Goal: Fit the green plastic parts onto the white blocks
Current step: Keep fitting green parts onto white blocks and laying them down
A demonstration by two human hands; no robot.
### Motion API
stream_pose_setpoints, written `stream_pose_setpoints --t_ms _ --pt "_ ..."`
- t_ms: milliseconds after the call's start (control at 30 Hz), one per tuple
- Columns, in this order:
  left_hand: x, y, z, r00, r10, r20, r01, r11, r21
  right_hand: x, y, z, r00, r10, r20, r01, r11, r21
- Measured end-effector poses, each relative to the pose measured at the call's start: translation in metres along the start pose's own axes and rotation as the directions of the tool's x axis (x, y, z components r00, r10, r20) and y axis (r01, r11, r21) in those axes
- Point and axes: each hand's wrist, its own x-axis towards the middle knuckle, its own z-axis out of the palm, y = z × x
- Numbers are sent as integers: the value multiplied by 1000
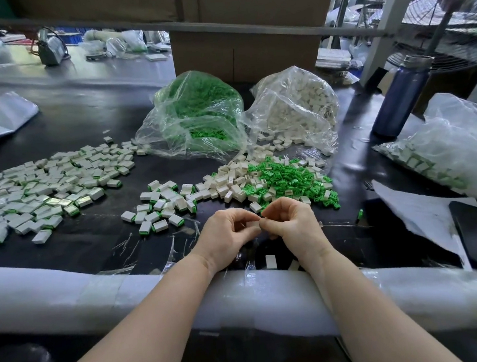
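Right at the near edge of the black table (87, 119), a white block (253, 225) is pinched between the curled fingertips of the left hand (227, 233) and the right hand (293, 222), which are brought together over it. Whether a green part is already in there can't be made out, tbh. Looks like the press-fit step. Loose blocks and green parts (286, 176) are heaped just beyond; finished pieces (45, 192) are spread out to the left. Next, the joined piece probably gets dropped there and fresh ones grabbed.
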Motion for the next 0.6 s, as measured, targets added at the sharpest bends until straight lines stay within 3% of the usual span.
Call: stream_pose_setpoints --t_ms 100,300,600 --pt "1 -2 0 1000 22 11 -23 998 59 0 0 1 1000 4 -14 -4 1000 7" --pt "2 -4 1 999 30 -19 -30 1000 8 -1 0 0 1000 0 -10 1 994 110" --pt "2 -3 -1 999 -41 6 41 999 -34 1 3 4 999 24 -23 -26 998 -65"
